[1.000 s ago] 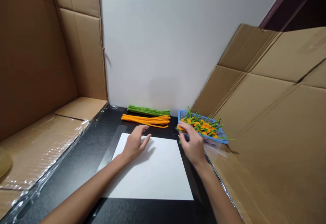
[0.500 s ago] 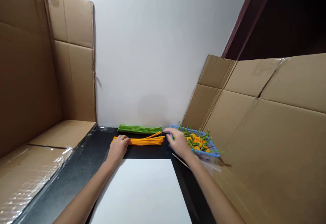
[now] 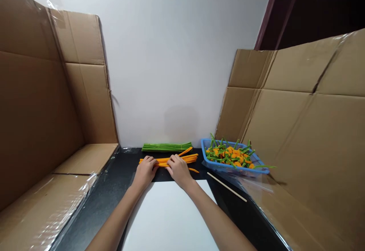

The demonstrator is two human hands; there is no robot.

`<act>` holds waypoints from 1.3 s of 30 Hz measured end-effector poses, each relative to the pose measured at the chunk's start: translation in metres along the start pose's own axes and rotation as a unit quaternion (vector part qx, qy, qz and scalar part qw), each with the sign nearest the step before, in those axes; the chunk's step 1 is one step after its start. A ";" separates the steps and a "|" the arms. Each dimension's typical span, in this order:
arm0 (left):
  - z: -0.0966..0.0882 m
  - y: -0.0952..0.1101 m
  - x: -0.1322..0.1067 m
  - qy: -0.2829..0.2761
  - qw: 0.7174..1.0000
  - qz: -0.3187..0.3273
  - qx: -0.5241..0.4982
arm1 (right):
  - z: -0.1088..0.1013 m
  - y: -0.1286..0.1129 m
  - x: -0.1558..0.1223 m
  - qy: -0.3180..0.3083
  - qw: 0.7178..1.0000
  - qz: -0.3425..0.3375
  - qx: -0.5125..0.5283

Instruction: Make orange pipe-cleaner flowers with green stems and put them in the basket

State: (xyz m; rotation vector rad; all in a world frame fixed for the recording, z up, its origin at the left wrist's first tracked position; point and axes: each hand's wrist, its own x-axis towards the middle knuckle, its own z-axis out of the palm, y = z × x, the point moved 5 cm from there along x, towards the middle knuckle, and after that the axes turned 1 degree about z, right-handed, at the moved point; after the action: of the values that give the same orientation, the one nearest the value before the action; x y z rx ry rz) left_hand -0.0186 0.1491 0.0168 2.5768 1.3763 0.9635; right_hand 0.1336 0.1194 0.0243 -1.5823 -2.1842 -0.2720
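A loose bunch of orange pipe cleaners (image 3: 182,160) lies on the black table, just beyond the top edge of a white paper sheet (image 3: 168,216). My left hand (image 3: 146,172) and my right hand (image 3: 179,171) both press on this bunch, side by side, with fingers curled over the stems. The hands hide its middle. Behind the orange stems lies a tight row of green pipe cleaners (image 3: 167,147), and neither hand touches it.
To the right stands a blue plastic basket (image 3: 225,142) heaped with orange and green pipe-cleaner pieces. A thin wooden stick (image 3: 226,187) lies near it on the black table (image 3: 97,205). Cardboard sheets (image 3: 296,137) line the right side, cardboard (image 3: 37,129) the left, and a white wall (image 3: 176,72) stands behind.
My right hand has moved left from the basket onto the orange pipe cleaners, joining my left hand there. The view has tilted up, so the paper sits lower in the picture.
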 end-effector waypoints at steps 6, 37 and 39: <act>-0.001 -0.003 -0.001 -0.006 1.000 -0.019 0.000 | 0.005 0.003 -0.003 0.009 1.000 0.012 0.025; 0.005 -0.020 0.004 0.000 0.999 -0.040 -0.034 | -0.009 0.007 0.004 0.061 0.998 -0.023 -0.003; 0.004 -0.019 0.004 0.003 0.999 -0.044 -0.026 | -0.015 0.005 0.006 0.052 0.998 -0.029 -0.009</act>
State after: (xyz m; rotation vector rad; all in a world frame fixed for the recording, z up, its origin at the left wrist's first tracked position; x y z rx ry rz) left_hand -0.0285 0.1642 0.0089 2.4558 1.4317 0.9809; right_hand 0.1404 0.1205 0.0400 -1.4801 -2.1556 -0.3839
